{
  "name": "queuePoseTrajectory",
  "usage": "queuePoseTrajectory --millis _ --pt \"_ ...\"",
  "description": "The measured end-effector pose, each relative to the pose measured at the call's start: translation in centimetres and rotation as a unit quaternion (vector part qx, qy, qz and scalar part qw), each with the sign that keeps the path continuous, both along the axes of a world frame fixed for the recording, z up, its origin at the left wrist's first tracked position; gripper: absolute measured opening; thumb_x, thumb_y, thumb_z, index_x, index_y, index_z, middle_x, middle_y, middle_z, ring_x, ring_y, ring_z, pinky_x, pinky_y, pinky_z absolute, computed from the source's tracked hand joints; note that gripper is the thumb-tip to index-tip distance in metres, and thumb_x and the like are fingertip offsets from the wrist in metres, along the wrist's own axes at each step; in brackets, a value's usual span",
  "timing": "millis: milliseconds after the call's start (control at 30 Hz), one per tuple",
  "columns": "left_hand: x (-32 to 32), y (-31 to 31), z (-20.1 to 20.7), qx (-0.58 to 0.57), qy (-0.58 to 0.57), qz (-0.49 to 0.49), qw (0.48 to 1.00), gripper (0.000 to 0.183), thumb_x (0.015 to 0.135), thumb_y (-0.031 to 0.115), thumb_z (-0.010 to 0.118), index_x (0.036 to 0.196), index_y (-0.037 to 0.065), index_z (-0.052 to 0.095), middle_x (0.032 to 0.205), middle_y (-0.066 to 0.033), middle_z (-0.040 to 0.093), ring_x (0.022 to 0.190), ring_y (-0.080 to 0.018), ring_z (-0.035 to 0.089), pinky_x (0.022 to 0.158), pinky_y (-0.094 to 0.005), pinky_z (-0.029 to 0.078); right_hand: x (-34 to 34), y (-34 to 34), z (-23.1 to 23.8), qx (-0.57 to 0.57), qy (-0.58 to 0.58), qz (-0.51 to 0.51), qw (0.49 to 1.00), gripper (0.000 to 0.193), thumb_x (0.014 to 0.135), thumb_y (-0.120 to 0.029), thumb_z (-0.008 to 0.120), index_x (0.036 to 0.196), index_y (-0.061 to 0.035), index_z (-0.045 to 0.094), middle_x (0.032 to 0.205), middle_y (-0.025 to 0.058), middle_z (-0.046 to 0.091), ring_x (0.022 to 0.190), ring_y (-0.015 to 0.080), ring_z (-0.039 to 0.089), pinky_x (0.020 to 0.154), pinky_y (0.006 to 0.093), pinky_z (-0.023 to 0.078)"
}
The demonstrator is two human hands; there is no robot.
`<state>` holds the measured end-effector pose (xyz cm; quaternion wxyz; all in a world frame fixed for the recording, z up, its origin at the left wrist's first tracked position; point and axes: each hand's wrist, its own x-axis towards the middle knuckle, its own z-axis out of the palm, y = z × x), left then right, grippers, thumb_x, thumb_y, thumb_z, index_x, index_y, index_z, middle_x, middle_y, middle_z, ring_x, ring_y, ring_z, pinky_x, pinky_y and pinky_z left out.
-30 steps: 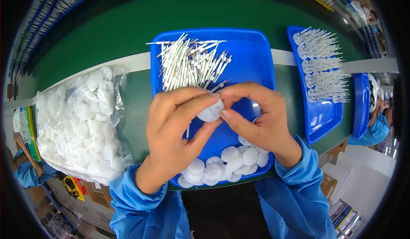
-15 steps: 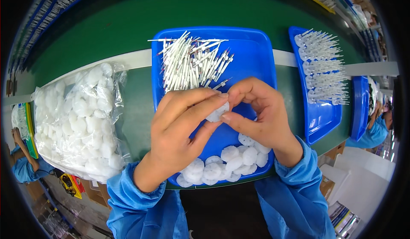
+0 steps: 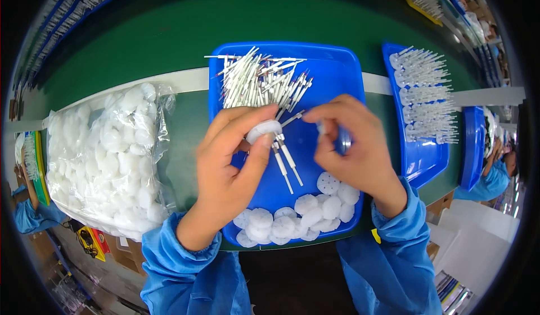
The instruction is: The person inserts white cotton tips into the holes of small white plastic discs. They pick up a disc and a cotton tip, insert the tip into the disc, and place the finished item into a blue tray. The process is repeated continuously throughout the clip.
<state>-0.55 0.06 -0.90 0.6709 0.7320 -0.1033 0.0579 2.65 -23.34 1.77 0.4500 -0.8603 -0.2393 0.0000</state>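
My left hand [image 3: 228, 146] pinches a white round disc [image 3: 264, 129] between thumb and fingers. From that disc two thin white rods [image 3: 284, 166] with dark bands point down over the blue tray [image 3: 332, 67]. My right hand [image 3: 354, 146] is blurred, its fingers curved and apart with nothing visible between them. Its index fingertip is close to a loose rod [image 3: 293, 117] at the edge of the heap of white rods [image 3: 253, 84]. Along the tray's near side lie several loose white discs [image 3: 306, 205], some with small holes.
Left of the tray lies a clear plastic bag [image 3: 101, 163] full of white discs. On the right, a blue tray [image 3: 422, 166] holds rows of discs with upright rods. Another blue tray [image 3: 473, 146] is beyond it. Other people's blue sleeves [image 3: 36, 216] show at both sides.
My right hand has let go of the disc and moved away to the right. The left hand has turned the disc, so its two rods now show. The tray appears slightly shifted right.
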Motion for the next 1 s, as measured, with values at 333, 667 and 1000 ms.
queuePoseTrajectory --millis 333,667,1000 --pt "-0.3 -0.4 -0.8 -0.033 0.019 0.021 0.999 0.039 0.095 -0.008 0.075 0.132 0.003 0.077 0.119 -0.0131 0.081 0.099 -0.0156 0.075 0.077 -0.0263 0.062 -1.1 0.9 -0.7 0.051 -0.068 -0.017 0.996 0.021 0.083 0.001 0.088 0.102 -0.0042 0.082 0.087 0.0081 0.08 0.074 0.0169 0.077 0.068 0.029 0.06" --pt "0.2 -0.2 0.4 0.112 -0.046 0.022 0.992 0.041 0.09 -0.008 0.077 0.129 0.004 0.08 0.122 -0.0123 0.082 0.098 -0.0211 0.074 0.076 -0.0289 0.06 -1.7 1.2 -0.6 0.05 -0.012 -0.051 0.997 0.02 0.086 -0.006 0.089 0.105 -0.0074 0.083 0.067 0.0047 0.07 0.057 0.0149 0.068 0.054 0.0288 0.051" --pt "-0.1 -1.1 0.6 0.281 -0.163 0.037 0.945 0.044 0.083 -0.005 0.083 0.126 0.004 0.082 0.101 -0.012 0.083 0.077 -0.0251 0.072 0.07 -0.0338 0.058 -1.5 1.3 -1.5 -0.033 -0.094 -0.067 0.993 0.015 0.087 -0.012 0.088 0.099 -0.0074 0.079 0.077 0.0066 0.076 0.062 0.0222 0.073 0.058 0.0334 0.054"
